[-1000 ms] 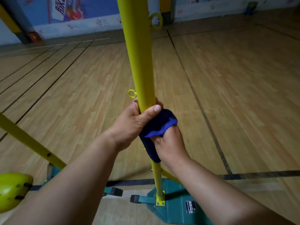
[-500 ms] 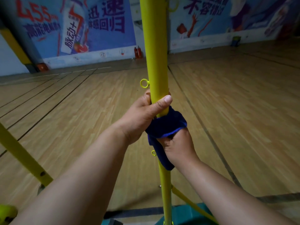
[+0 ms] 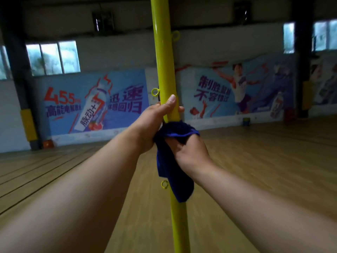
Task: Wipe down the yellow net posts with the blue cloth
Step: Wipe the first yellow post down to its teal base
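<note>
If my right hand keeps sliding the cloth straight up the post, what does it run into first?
Most likely the left hand, which grips the post directly above the blue cloth that the right hand holds; they look nearly touching already.

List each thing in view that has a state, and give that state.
yellow net post: upright, gripped by both hands.
blue cloth: wrapped round the post, its tail hanging down.
left hand: grips the bare post just above the cloth.
right hand: holds the cloth against the post.
ring hooks: on the post, nothing hung on them.
</note>
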